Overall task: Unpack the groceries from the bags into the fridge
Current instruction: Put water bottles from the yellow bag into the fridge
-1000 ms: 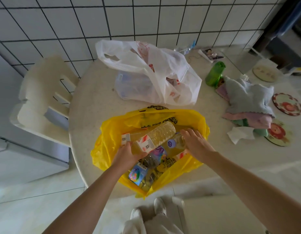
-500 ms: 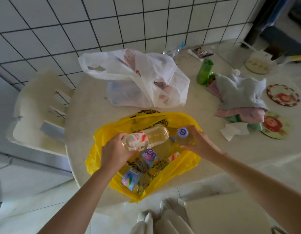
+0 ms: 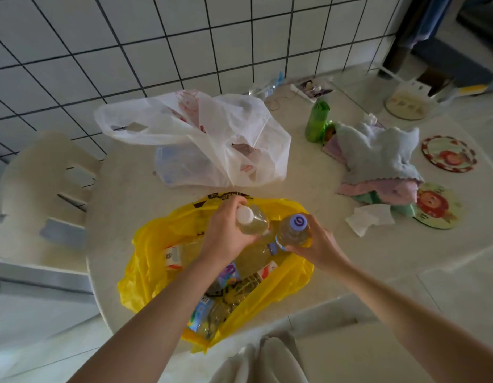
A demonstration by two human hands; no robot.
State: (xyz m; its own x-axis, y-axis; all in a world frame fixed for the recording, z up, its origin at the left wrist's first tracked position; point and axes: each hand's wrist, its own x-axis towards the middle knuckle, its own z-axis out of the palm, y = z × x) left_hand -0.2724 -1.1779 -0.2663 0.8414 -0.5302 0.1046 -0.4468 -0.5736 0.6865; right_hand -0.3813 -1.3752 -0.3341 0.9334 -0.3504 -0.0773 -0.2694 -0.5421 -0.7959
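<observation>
An open yellow bag [image 3: 146, 261] lies at the near edge of the round table [image 3: 317, 172], with several drink bottles inside. My left hand [image 3: 226, 236] grips a white-capped bottle of pale yellow drink [image 3: 252, 221], upright above the bag. Beside it, my right hand [image 3: 314, 246] holds a purple-capped bottle [image 3: 293, 230], also upright and touching the first. More bottles [image 3: 240, 288] remain lying in the bag under my arms. A white plastic bag [image 3: 201, 136] with items inside sits behind the yellow one.
A white plastic chair [image 3: 43, 194] stands left of the table. A green bottle [image 3: 317, 120], folded cloths [image 3: 378, 158], a tissue [image 3: 369, 217] and round coasters [image 3: 448, 153] lie on the right side. A tiled wall runs behind.
Both hands have lifted their bottles out of the yellow bag and turned them from lying to upright, caps facing up.
</observation>
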